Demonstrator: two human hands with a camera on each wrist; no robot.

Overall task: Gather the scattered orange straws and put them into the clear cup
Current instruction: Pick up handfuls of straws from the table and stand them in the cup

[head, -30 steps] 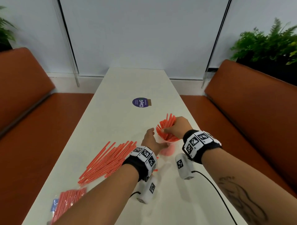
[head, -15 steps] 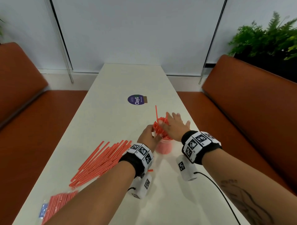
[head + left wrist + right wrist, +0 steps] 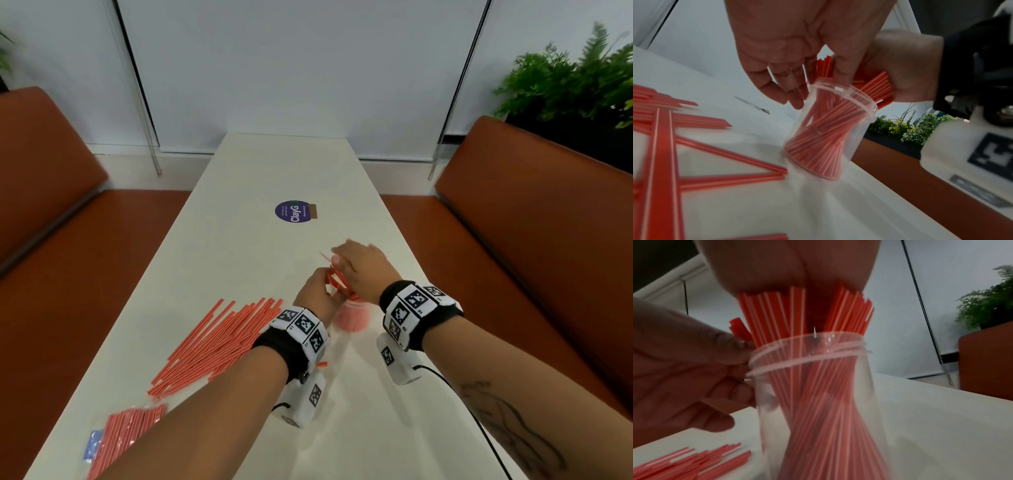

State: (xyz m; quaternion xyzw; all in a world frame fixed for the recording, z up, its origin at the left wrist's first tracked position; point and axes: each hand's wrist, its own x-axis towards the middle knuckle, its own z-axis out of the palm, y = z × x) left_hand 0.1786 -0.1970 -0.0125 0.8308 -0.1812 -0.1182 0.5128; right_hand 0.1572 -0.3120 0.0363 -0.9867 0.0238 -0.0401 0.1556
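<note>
The clear cup [image 3: 352, 313] stands on the white table [image 3: 239, 246], packed with orange straws [image 3: 337, 279] whose tops stick out above the rim. My left hand [image 3: 323, 287] holds the cup [image 3: 830, 138] at its rim, fingers on the far side and thumb at the near side. My right hand [image 3: 356, 263] lies flat on the straw tops [image 3: 803, 313], fingers stretched out and palm [image 3: 787, 264] pressing down. A pile of loose orange straws [image 3: 219, 342] lies to the left of the cup.
A clear packet of more orange straws [image 3: 126, 435] lies at the near left table edge. A purple round sticker [image 3: 293, 211] sits farther up the table. Orange benches [image 3: 548, 240] flank both long sides, with plants [image 3: 575, 78] behind the right one.
My right hand has let go of the straw bundle, straightened its fingers and moved flat onto the straw tops. The straws now stand more upright in the cup. My left hand stays at the rim.
</note>
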